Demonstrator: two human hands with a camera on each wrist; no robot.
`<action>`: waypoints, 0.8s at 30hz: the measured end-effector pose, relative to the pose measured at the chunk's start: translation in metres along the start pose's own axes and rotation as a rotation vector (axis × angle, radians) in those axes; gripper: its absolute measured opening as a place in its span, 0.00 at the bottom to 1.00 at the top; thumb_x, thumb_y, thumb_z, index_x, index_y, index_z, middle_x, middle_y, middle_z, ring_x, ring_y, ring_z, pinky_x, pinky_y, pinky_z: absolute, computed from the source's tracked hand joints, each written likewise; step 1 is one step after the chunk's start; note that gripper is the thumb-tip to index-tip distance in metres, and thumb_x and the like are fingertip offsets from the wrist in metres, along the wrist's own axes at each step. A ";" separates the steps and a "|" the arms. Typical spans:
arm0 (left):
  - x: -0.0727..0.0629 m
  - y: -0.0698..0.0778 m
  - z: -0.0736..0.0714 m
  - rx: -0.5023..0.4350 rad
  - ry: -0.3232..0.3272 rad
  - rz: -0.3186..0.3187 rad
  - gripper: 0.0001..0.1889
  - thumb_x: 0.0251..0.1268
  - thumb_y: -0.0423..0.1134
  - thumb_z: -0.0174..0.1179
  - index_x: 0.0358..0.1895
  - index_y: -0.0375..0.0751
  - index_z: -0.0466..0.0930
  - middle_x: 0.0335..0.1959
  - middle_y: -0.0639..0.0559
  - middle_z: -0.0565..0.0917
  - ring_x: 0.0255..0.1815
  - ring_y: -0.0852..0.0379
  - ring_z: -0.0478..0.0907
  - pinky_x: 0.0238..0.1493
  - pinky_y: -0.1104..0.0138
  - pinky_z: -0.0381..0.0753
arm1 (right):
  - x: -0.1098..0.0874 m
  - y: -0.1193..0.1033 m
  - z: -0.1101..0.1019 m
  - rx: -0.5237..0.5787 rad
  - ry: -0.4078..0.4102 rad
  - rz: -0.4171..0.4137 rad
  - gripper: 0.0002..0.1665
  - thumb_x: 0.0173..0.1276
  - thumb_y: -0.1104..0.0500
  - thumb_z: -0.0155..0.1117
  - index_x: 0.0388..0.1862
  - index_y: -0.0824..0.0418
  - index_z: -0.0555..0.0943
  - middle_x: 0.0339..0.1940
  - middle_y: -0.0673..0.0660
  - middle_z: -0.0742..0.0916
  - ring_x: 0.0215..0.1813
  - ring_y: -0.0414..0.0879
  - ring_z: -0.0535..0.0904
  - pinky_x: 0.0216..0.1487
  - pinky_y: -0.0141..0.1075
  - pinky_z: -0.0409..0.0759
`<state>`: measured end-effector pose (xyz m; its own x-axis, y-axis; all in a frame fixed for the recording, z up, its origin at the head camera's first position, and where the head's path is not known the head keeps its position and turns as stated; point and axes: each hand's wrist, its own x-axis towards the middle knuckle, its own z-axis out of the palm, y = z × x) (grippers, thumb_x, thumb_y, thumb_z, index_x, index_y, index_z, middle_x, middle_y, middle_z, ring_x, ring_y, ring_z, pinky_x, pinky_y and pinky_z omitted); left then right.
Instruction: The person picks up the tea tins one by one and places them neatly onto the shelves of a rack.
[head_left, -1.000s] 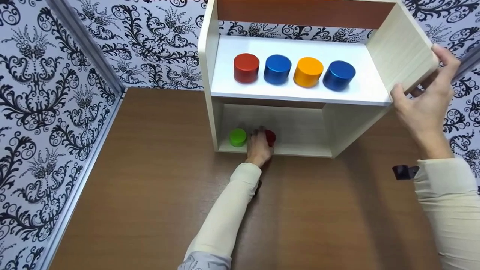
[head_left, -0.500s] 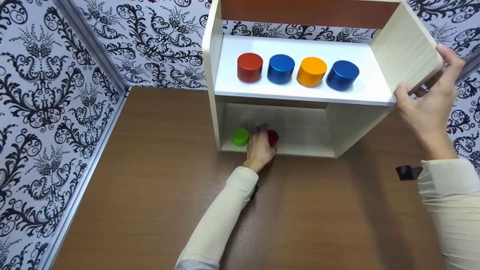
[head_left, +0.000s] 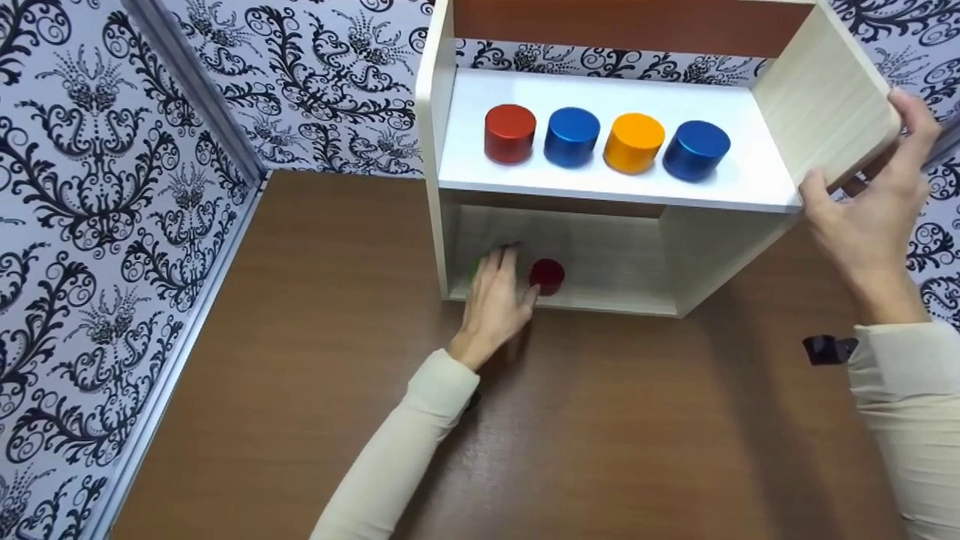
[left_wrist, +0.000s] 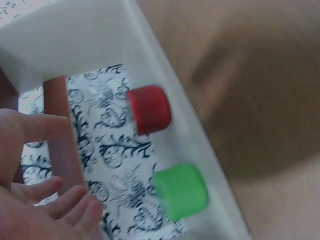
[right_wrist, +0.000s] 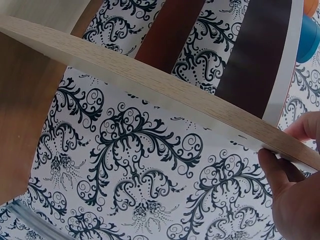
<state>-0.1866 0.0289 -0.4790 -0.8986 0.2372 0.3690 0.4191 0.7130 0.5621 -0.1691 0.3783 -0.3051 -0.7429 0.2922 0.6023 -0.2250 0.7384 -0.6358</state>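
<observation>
My left hand [head_left: 495,300] reaches into the lower compartment of a small wooden shelf unit [head_left: 600,193], fingers spread and loosely bent. Just right of its thumb stands a dark red cylinder [head_left: 547,276]. A green cylinder [left_wrist: 182,192] is nearly all hidden behind the fingers in the head view. The left wrist view shows both cylinders standing apart near the front edge, with nothing in the hand [left_wrist: 55,200]. At the right, my right hand [head_left: 874,217] grips the front edge of the unit's side panel [head_left: 829,97], thumb on the inner side.
On the white upper shelf a red cylinder [head_left: 510,133], a blue one [head_left: 571,137], an orange one [head_left: 634,142] and another blue one [head_left: 696,150] stand in a row. The unit rests on a brown wooden surface [head_left: 600,420], with patterned walls [head_left: 345,90] behind and beside it.
My left hand has moved left, away from the dark red cylinder, and its fingers have spread. It now covers the green cylinder in the head view. My right hand keeps its grip.
</observation>
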 end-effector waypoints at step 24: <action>-0.043 -0.042 -0.111 0.137 0.093 0.127 0.25 0.64 0.38 0.70 0.62 0.34 0.78 0.58 0.36 0.81 0.58 0.40 0.78 0.58 0.49 0.81 | -0.046 0.021 -0.021 0.009 -0.019 -0.054 0.52 0.66 0.61 0.71 0.81 0.57 0.52 0.69 0.58 0.77 0.62 0.39 0.77 0.67 0.31 0.77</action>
<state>-0.1512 -0.0847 -0.4365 -0.8210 0.2734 0.5012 0.5011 0.7658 0.4030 -0.1261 0.3927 -0.3359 -0.7409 0.2403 0.6271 -0.2711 0.7473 -0.6067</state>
